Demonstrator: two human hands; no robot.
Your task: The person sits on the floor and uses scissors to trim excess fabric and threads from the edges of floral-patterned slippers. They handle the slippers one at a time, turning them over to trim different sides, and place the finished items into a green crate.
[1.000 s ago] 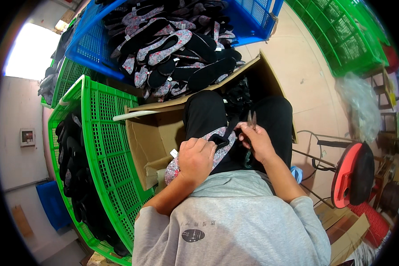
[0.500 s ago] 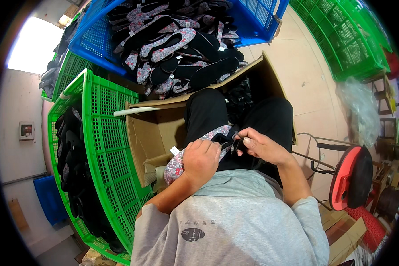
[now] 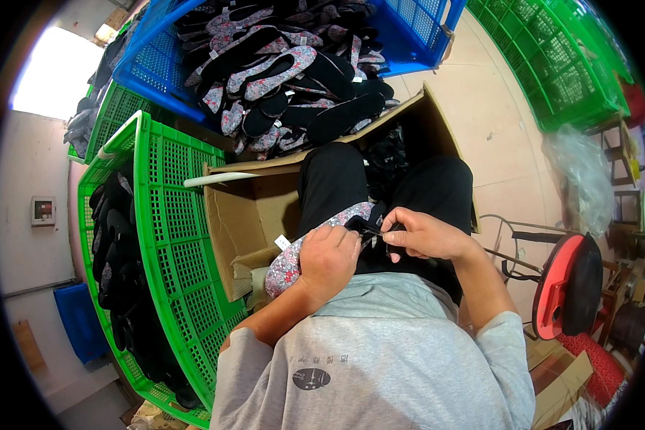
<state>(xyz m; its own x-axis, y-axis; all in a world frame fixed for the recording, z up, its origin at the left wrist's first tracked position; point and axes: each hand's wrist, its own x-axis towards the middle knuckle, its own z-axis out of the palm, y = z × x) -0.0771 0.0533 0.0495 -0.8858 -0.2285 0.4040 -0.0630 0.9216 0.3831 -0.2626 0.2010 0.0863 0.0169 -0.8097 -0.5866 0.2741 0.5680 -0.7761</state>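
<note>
A floral fabric slipper (image 3: 285, 269) with a black lining and a small white tag lies across my lap. My left hand (image 3: 328, 259) is closed over its side, fingers curled on the fabric. My right hand (image 3: 426, 235) pinches a small, dark, thin-pointed tool that looks like thread snips (image 3: 371, 231). Its tip reaches the slipper's black opening, just right of my left fingers. My right fingers cover most of the tool, so its full shape is hidden.
Around my legs stands an open cardboard box (image 3: 226, 226). A blue crate (image 3: 158, 72) ahead is heaped with floral slippers (image 3: 283, 72). At left, a green crate (image 3: 183, 265) holds dark slippers. A red-and-black round seat (image 3: 562, 287) is at right; another green crate (image 3: 552, 64) stands far right.
My right hand has shifted slightly and turned, and the dark tool now points left toward the slipper's opening. My left hand keeps its hold, moving barely to the right.
</note>
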